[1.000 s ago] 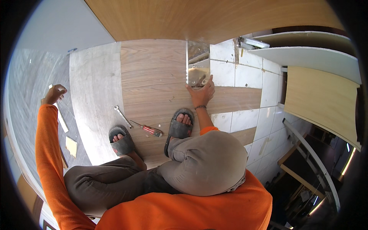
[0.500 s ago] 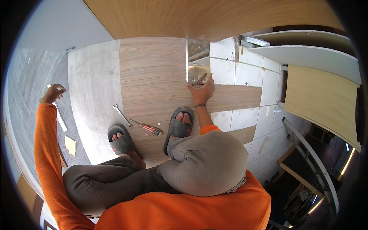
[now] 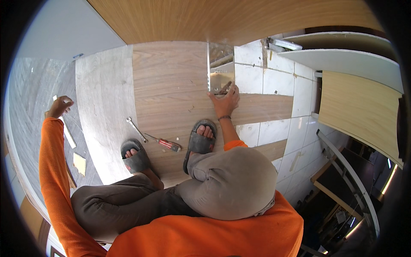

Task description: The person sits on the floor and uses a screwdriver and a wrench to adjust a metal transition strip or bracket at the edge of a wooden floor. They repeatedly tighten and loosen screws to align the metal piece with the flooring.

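Note:
My right hand (image 3: 225, 101) grips the near end of a narrow, mirror-like strip (image 3: 220, 78) lying on the floor, thumb at its left edge and fingers at its right. Reflections of the hand and of wood panels show in its surface. Off to the left, my left hand (image 3: 59, 107) hangs with its fingers curled in; whatever they hold, if anything, is hidden. Behind that hand a thin white strip (image 3: 68, 133) lies on the grey floor. A combination wrench (image 3: 136, 129) and a screwdriver (image 3: 165, 142) with a red and black handle lie between my sandalled feet.
A wooden panel (image 3: 231, 19) stands across the far side, beside a pale grey panel (image 3: 68, 30) at left. Cabinet pieces (image 3: 359, 107) and a curved metal frame (image 3: 351, 177) crowd the right. A yellowish scrap (image 3: 79, 164) lies near my left leg. Plank-patterned flooring meets white tiles (image 3: 277, 80).
The fingers of my right hand have shifted slightly at the mirror-like strip's near end. Otherwise the scene barely differs; my left hand stays in place.

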The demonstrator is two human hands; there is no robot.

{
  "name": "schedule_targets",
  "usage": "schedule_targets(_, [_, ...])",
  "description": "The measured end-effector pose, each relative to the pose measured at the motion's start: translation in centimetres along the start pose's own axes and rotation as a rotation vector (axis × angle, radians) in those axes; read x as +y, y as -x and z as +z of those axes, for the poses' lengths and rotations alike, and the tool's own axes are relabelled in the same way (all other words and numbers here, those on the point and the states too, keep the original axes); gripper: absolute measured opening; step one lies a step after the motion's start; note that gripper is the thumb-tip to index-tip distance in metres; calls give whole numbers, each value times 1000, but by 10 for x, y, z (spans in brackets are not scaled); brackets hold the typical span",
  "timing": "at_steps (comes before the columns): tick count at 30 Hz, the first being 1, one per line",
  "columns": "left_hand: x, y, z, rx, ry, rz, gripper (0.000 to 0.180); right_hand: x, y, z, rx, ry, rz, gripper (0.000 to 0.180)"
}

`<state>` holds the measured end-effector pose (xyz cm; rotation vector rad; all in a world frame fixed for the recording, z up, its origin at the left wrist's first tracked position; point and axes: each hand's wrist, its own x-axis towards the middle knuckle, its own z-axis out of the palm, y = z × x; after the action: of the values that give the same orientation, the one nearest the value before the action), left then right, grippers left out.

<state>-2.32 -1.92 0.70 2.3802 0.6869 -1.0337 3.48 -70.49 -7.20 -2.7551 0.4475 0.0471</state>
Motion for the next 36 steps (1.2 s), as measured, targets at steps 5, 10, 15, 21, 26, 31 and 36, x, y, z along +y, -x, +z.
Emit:
schedule_targets(5, [6,-3,4,21,-3,9,30,3,0,1,8,58,-8,111])
schedule_targets(10, [4,-4,-2,-3,-37,35,31,3,1,1,-2,96,-39,111])
schedule_targets(15, [13,2,1,34,-9,21,30,12,7,3,57,25,-103,113])
schedule_targets(21, [16,7,1,39,-7,5,32,37,5,14,80,-83,-134,118])
schedule_targets(26, [3,2,2,23,-21,10,31,26,9,13,107,-44,-139,117])
schedule_targets(31, [-1,-2,1,11,-16,13,30,-4,9,11,107,71,-28,118])
schedule_targets(36, [-9,-6,5,34,-18,26,29,-4,9,13,98,44,4,117])
